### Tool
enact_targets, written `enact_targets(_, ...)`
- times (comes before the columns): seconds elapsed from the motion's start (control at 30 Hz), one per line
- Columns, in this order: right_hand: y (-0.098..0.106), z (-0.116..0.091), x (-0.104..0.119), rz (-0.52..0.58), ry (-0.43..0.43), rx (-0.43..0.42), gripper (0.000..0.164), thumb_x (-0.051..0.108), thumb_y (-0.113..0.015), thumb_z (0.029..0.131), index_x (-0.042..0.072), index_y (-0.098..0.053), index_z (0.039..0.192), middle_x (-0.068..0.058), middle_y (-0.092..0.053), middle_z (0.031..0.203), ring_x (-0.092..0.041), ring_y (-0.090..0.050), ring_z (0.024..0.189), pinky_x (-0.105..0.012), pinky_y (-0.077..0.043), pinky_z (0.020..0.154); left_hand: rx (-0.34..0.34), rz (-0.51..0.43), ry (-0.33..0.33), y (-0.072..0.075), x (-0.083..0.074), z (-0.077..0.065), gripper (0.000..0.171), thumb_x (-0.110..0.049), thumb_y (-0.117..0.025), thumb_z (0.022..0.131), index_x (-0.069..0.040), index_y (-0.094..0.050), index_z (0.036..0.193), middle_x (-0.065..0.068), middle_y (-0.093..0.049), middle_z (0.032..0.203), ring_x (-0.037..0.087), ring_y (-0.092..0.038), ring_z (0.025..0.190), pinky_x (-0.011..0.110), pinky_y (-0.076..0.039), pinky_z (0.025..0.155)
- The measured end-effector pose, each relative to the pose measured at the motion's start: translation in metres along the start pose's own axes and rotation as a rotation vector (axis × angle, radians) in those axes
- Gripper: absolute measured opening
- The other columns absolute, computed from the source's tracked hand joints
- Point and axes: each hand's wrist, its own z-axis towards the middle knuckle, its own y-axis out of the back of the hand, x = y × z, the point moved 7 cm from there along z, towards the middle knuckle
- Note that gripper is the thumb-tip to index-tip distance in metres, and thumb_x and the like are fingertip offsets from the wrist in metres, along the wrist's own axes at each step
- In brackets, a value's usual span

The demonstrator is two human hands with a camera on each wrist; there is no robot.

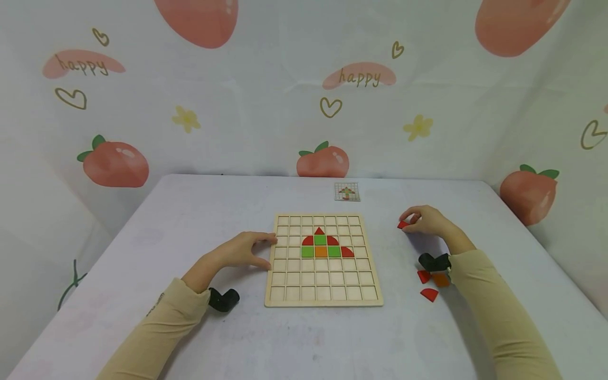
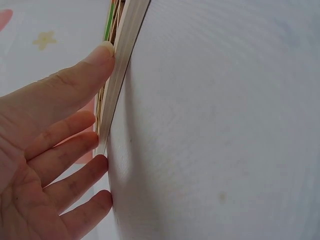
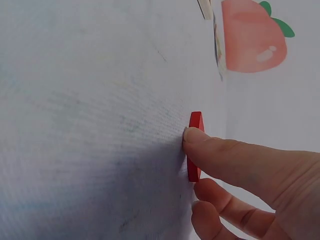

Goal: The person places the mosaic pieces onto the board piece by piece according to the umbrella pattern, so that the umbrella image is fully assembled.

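A wooden grid board (image 1: 323,296) lies mid-table, bearing red, green and orange pieces in its upper cells. At its left edge rests my left hand (image 1: 243,249), thumb and fingertips touching the frame, as the left wrist view also shows along the board's side (image 2: 121,65). Right of the board my right hand (image 1: 427,220) pinches a red piece (image 1: 402,225) between thumb and fingers, close over the table. In the right wrist view the thumb covers the middle of this thin red piece (image 3: 195,120).
Beside the right forearm lie a red piece (image 1: 429,294), another red piece (image 1: 424,276) and an orange square (image 1: 441,279). A small pattern card (image 1: 347,191) sits behind the board. Black wrist mounts (image 1: 224,300) jut from both sleeves. A printed cloth hangs behind the table.
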Motion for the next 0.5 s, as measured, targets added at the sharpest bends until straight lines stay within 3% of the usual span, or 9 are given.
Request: enact_targets(0.5, -0.0014, -0.001, 0.0037, -0.035, 0.099, -0.049, 0.026, 0.013, -0.068, 0.082, -0.003, -0.063, 0.103, -0.018, -0.062, 0.093, -0.023, -0.056, 0.08, -0.021, -0.044, 0.063, 0.004, -0.001, 0.004, 0.0005, -0.0014, -0.0007, 0.061, -0.022, -0.078, 0.075, -0.003, -0.055, 0.128, 0.017, -0.044, 0.143, 0.035, -0.037, 0.135, 0.049, -0.035, 0.11)
